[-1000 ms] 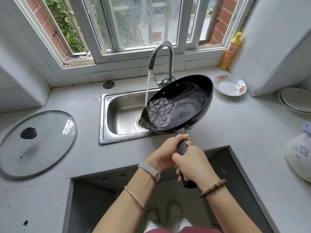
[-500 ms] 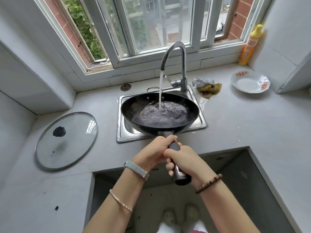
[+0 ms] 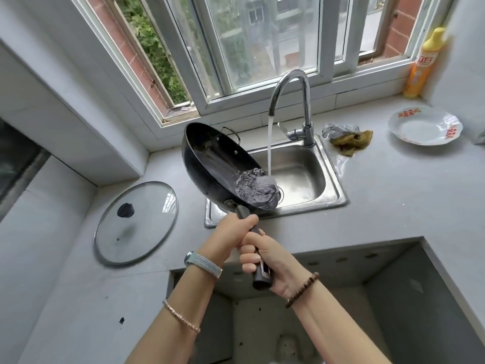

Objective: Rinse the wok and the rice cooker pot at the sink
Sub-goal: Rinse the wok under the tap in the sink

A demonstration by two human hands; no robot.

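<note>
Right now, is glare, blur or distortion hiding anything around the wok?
Head view: soft daylight, no harsh shadows; the wok and its frothy water are sharp; the glass lid carries a bright reflection; wide-angle bending curves the window frame and counter edges.

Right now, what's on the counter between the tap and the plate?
Head view: a crumpled scourer and a yellow-green rag, touching each other, lie on the counter right of the tap. From the rag to the plate the counter is bare.
</note>
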